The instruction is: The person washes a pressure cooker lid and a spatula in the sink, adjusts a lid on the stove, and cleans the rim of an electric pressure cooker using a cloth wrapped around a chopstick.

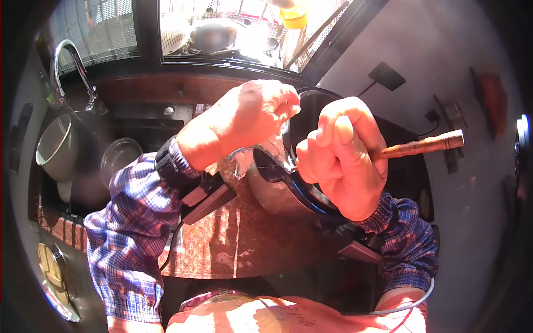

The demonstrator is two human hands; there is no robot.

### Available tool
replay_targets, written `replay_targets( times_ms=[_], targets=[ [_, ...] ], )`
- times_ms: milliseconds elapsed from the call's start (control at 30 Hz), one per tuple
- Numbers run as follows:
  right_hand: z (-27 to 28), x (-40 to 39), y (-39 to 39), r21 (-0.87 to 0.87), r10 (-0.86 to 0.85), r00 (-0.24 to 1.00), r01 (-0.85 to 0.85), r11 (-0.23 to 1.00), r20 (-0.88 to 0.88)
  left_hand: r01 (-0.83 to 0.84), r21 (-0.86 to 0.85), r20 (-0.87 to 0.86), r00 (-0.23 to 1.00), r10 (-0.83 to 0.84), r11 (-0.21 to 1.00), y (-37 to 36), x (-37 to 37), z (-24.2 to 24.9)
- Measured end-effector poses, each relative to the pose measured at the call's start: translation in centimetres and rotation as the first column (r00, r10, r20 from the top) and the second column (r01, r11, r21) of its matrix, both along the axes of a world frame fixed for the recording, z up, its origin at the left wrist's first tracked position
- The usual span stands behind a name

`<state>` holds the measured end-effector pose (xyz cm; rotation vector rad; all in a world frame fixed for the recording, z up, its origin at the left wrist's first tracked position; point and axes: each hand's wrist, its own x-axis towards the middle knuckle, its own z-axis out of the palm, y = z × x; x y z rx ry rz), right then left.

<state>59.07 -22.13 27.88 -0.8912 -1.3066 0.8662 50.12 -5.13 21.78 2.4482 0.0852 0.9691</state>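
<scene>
My right hand (pixel 347 161) is closed in a fist around a brown, bamboo-like handle (pixel 413 149) with a pale end cap. The handle sticks out to the right; whatever is at its other end is hidden by the fist. To its left, my left hand (pixel 250 114) is raised with its fingers curled in, and what they hold, if anything, is hidden. A whitish crumpled cloth or film (pixel 242 164) shows just beneath that hand. Below both hands stands a steel pot (pixel 275 194) with a dark, bluish-lit rim. Behind the right hand is a dark round pan (pixel 316 105), partly covered.
At the left, a chrome faucet (pixel 69 50) rises by the sink, with a pale bucket (pixel 55 141) and a clear bowl (pixel 119 158). A reddish stone counter (pixel 211 244) runs in front. Beyond the window, dishes (pixel 214 38) and a yellow container (pixel 294 16) sit on a rack.
</scene>
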Motion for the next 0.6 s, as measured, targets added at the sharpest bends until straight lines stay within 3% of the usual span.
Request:
replay_targets(
  times_ms=[33, 67, 167, 233, 333, 500, 600],
  targets=[
    [-0.3, -0.3, -0.6, 0.009, -0.017, 1.0, 0.017, 1.0, -0.016, 0.042, 0.025, -0.141, 0.989, -0.038, 0.999, 0.1, 0.5, 0.7],
    [-0.3, -0.2, -0.8, 0.008, -0.042, 0.998, 0.043, 0.999, -0.036, -0.072, 0.159, -0.217, 0.971, 0.106, 0.985, -0.1, 1.2, 1.2],
    [-0.8, 0.8, -1.4, 0.049, 0.024, 0.999, -0.022, 0.999, -0.046, -0.275, 0.041, -0.674, 0.702, 0.23, 0.961, 0.4, 4.3, 4.5],
    [-0.9, 1.4, -2.4, 0.094, 0.067, 0.996, -0.062, 0.994, -0.057, -0.208, 0.02, -0.658, 0.734, 0.17, 0.978, 1.4, 5.3, 4.1],
    [-0.9, 1.8, -5.1, 0.052, -0.028, 1.0, 0.028, 0.998, -0.006, -0.193, 0.029, -0.688, 0.708, 0.16, 0.981, 2.0, 7.0, 2.7],
    [-1.8, 2.1, -10.1, 0.082, -0.073, 0.994, 0.08, 0.993, -0.08, -0.151, -0.031, -0.644, 0.759, 0.095, 0.988, 1.9, 6.9, 1.5],
    [-2.2, 3.1, -12.9, 0.113, -0.041, 0.999, 0.039, 0.993, 0.015, -0.139, -0.084, -0.607, 0.792, 0.06, 0.987, 1.3, 6.5, 1.0]
  ],
)
